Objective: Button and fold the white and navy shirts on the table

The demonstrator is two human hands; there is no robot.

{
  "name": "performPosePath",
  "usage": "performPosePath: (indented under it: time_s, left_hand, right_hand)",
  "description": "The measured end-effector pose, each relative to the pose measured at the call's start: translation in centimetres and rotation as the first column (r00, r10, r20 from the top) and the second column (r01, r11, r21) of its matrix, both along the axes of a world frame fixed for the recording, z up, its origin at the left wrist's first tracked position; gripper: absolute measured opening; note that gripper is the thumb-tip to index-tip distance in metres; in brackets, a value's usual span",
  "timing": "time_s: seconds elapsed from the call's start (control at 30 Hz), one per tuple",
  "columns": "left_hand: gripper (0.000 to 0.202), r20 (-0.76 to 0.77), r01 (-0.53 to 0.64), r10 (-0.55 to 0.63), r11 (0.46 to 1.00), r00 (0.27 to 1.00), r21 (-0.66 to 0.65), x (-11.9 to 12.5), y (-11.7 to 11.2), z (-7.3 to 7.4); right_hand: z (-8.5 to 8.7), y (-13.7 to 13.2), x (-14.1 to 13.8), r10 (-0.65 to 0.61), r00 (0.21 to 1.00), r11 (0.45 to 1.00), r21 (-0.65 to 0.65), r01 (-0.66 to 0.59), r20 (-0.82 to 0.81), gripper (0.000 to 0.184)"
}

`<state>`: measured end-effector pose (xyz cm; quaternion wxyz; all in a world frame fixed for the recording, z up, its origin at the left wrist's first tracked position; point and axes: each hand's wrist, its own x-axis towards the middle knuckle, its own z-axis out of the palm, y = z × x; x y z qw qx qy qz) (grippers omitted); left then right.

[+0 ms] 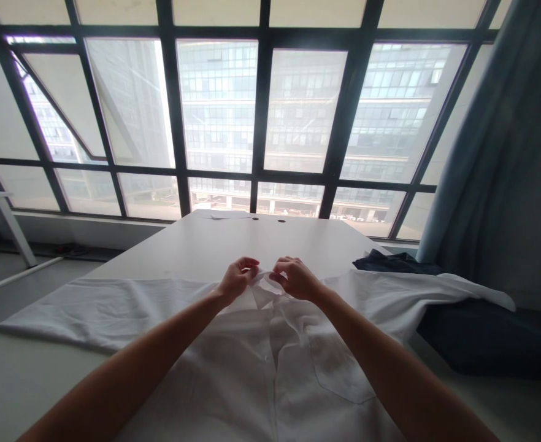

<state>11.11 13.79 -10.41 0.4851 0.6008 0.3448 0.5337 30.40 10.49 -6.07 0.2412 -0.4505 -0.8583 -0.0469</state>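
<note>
Nearest me, the white shirt lies front-up on the table, sleeves spread, seemingly to keep it flat. My left hand and right hand pinch its collar, fingers closed on cloth.

Plain white on the shirt, no stripe, no print, and its chest pocket is the same white. White again underneath: the table, pale and matte, with two small dark round dots near its far edge. Over on the right, a dark navy garment and a deep blue-black pad. The curtain shows dusty blue-grey. The window frame is near-black, a grid of bars. The building beyond is pale grey-blue, checked with rows of panes.
</note>
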Motion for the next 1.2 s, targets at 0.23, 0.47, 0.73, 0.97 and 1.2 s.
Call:
performPosePath:
  time_s: [0.23, 0.47, 0.73, 0.97, 1.2]
  left_hand:
    - [0.021, -0.469, -0.020, 0.310, 0.850, 0.827, 0.527, -0.2, -1.6, 0.5]
    - [0.008, -0.580, 0.030, 0.460, 0.766, 0.673, 0.642, -0.6, -1.9, 1.0]
    - [0.020, -0.644, 0.006, 0.571, 0.746, 0.509, 0.666, -1.3, -1.1, 0.7]
    - [0.030, -0.733, -0.071, 0.579, 0.799, 0.356, 0.597, -2.3, 0.0, 0.2]
    - [0.021, -0.554, -0.051, 0.716, 0.630, 0.426, 0.775, -2.4, 0.1, -0.4]
  right_hand:
    - [0.3, -0.5, -0.1, -0.035, 0.979, 0.999, 0.016, 0.032, 0.201, 0.029]
    - [0.2, -0.4, -0.1, -0.054, 0.966, 0.998, 0.030, 0.048, 0.253, 0.036]
    - [-0.4, 1.0, 2.8, -0.093, 0.989, 0.994, -0.053, 0.100, 0.118, 0.037]
    - [-2.4, 3.6, 5.9, -0.237, 0.966, 0.928, -0.317, 0.195, -0.099, 0.016]
    - [-2.8, 4.4, 5.8, -0.366, 0.710, 0.769, -0.625, -0.133, -0.602, 0.026]
